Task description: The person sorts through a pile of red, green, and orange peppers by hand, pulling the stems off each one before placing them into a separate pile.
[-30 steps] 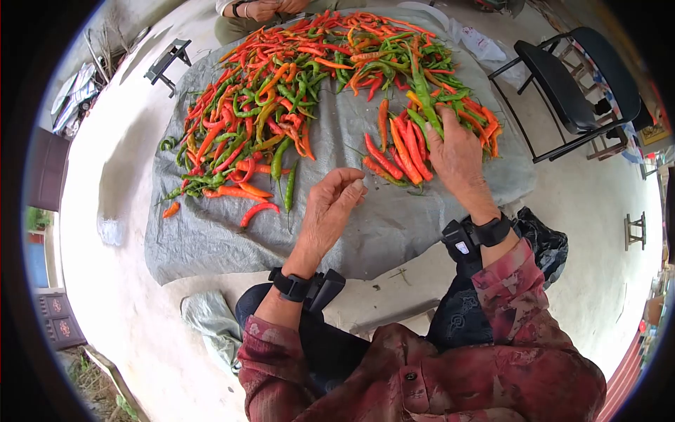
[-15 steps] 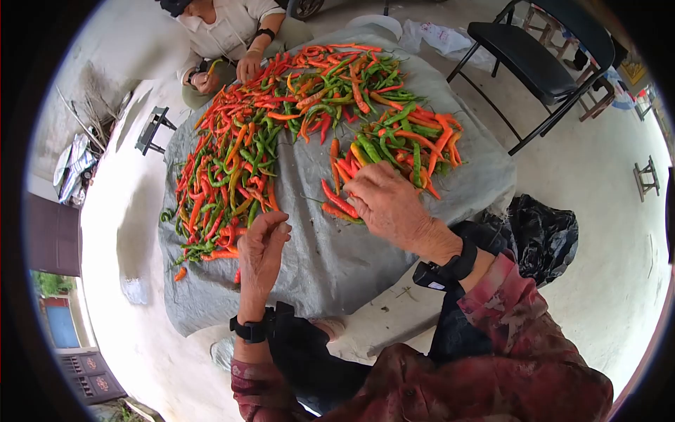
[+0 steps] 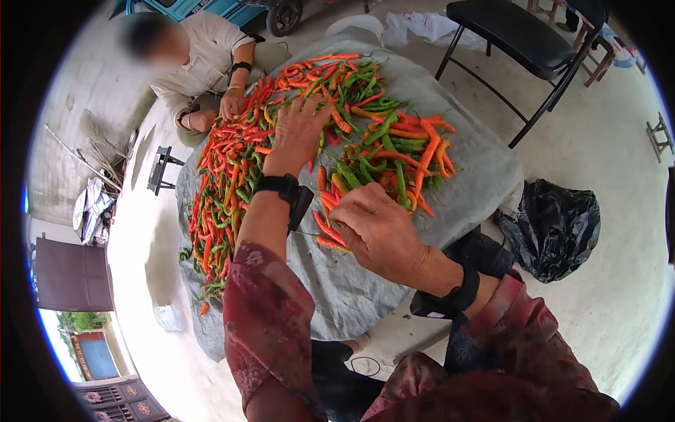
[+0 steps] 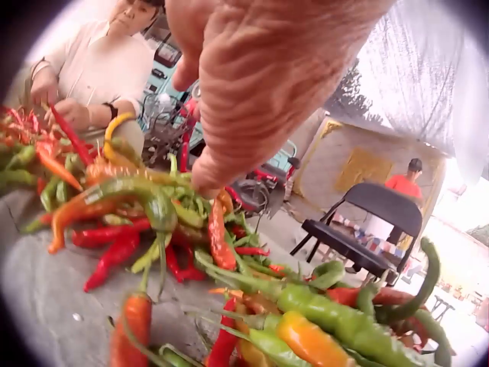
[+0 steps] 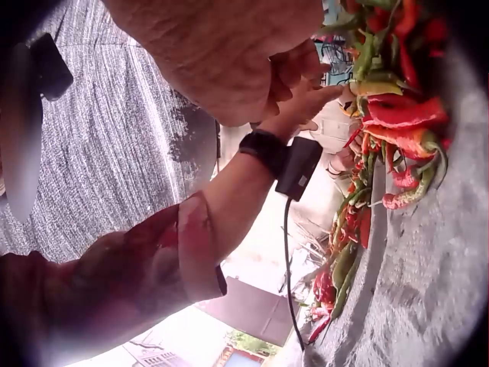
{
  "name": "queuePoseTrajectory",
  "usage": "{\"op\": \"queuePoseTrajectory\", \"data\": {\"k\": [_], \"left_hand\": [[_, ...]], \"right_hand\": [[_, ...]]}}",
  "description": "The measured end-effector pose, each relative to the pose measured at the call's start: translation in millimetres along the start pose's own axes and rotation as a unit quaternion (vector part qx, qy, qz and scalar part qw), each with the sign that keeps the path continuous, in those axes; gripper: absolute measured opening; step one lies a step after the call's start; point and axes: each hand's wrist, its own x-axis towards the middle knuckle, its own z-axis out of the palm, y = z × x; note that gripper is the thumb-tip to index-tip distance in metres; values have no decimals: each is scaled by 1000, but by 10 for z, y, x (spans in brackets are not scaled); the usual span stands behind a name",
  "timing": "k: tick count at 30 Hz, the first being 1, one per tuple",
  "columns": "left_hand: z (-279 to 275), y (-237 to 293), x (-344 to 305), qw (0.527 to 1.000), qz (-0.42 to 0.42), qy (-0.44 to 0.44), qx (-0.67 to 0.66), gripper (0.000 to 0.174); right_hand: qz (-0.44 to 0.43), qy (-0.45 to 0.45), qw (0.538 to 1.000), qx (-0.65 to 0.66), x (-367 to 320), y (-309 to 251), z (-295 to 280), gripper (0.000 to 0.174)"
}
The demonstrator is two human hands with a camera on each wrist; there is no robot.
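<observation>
In the head view my left hand [image 3: 299,133] reaches over the large pile of red, orange and green chili peppers [image 3: 235,165], fingers stretched toward its far part. A fingertip comes down right at the chilies in the left wrist view, close to green and orange chilies [image 4: 157,202]. My right hand [image 3: 383,228], its fingers loosely bent, is at the near edge of a smaller heap of chilies [image 3: 404,151]. No chili shows in it, though its fingertips are partly hidden. Red chilies [image 3: 327,230] lie on the cloth beside its thumb.
A grey cloth [image 3: 337,295] lies under both piles. Across it sits another person [image 3: 218,49], hands at the large pile. A black folding chair [image 3: 510,35] stands at the back right, a black plastic bag [image 3: 552,228] on the floor at right, and a small stool [image 3: 164,170] at left.
My left hand has moved from the near side of the cloth forward over the large pile, its fingers straightening. The right hand has drawn back from the smaller heap. The head view has shifted.
</observation>
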Motion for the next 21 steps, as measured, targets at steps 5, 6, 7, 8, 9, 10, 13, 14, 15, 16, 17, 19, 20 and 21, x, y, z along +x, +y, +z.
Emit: {"op": "queuePoseTrajectory", "data": {"k": [5, 6, 7, 8, 9, 10, 13, 14, 15, 16, 17, 19, 20, 21], "left_hand": [[436, 59, 337, 984, 44, -118, 129, 57], [449, 100, 392, 984, 44, -115, 125, 57], [457, 141, 457, 976, 44, -140, 164, 58], [460, 174, 512, 964, 43, -165, 203, 60], [548, 190, 553, 965, 43, -162, 200, 60], [636, 218, 593, 960, 6, -191, 204, 62], [763, 175, 683, 957, -66, -223, 171, 63], [776, 120, 673, 958, -101, -230, 137, 64], [816, 54, 643, 956, -89, -216, 177, 56], [859, -22, 579, 956, -88, -216, 176, 56], [893, -103, 481, 962, -103, -196, 161, 48], [928, -338, 245, 970, -111, -159, 148, 34], [923, -457, 90, 972, -105, -146, 150, 29], [848, -510, -42, 971, -104, -151, 152, 29]], "right_hand": [[69, 19, 997, 27, 21, 17, -73, 17], [74, 22, 996, 41, 23, 14, -69, 17], [78, 26, 995, 55, 33, 14, -66, 18], [77, 24, 995, 51, 42, 16, -67, 18], [76, 25, 995, 59, 45, 15, -71, 16], [75, 27, 995, 66, 45, 17, -75, 14], [80, 26, 994, 69, 37, 47, -91, 15], [88, 25, 993, 72, 32, 54, -93, 15], [89, 24, 993, 71, 32, 64, -101, 15], [86, 30, 993, 71, 36, 76, -116, 15], [84, 37, 993, 70, 42, 88, -128, 16], [83, 48, 993, 66, 52, 101, -150, 16], [82, 54, 993, 66, 48, 96, -152, 16], [85, 55, 992, 70, 39, 87, -148, 16]]}}
